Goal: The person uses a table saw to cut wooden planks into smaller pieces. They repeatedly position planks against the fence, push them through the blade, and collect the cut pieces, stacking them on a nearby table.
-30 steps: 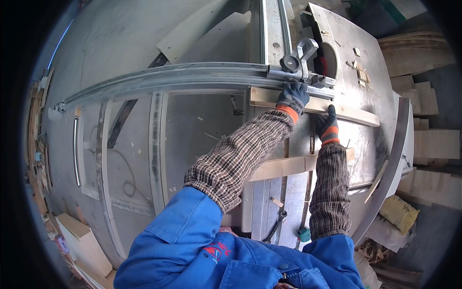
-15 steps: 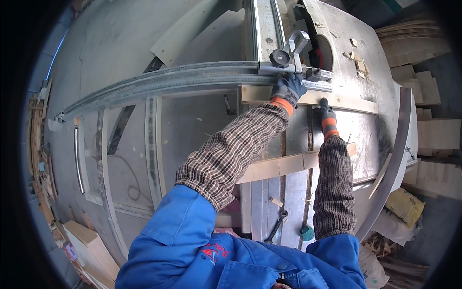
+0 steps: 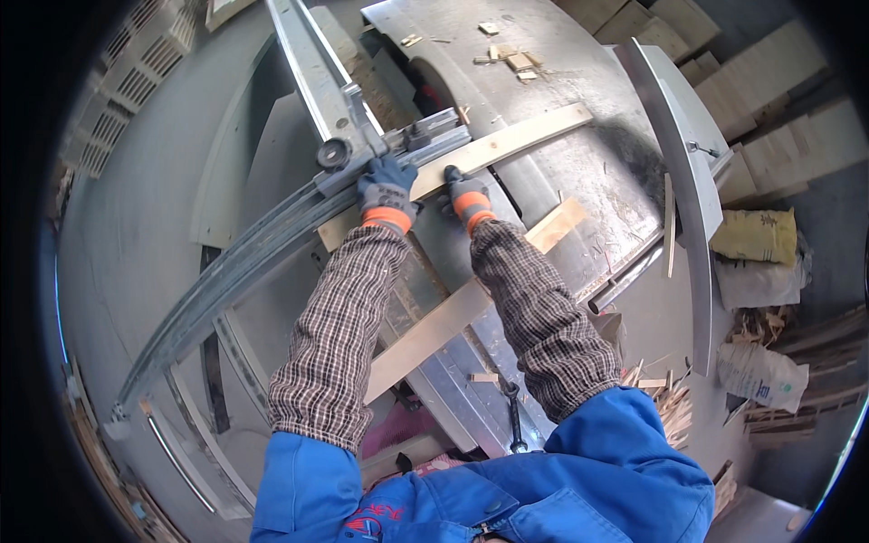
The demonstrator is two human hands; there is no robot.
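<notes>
A long pale wooden board (image 3: 516,142) lies against the metal fence (image 3: 312,206) of a saw table. My left hand (image 3: 387,188), in a grey glove with an orange cuff, closes over the board by the fence, close to a round black knob (image 3: 334,154). My right hand (image 3: 468,194), gloved alike, holds the board's near edge with a digit on top and the other fingers curled. Part of the board is hidden under my left hand. A second wooden strip (image 3: 425,337) crosses the table beneath my right forearm.
Wood offcuts (image 3: 519,61) lie on the far table surface (image 3: 543,90). A wrench (image 3: 515,416) rests near my body. At right stand a long grey rail (image 3: 674,181), a yellow sack (image 3: 754,235) and stacked boards (image 3: 769,72). A metal rail (image 3: 312,72) runs away from the knob.
My view has turned, so the fence and board now slant up to the right. Both hands remain at the board beside the fence.
</notes>
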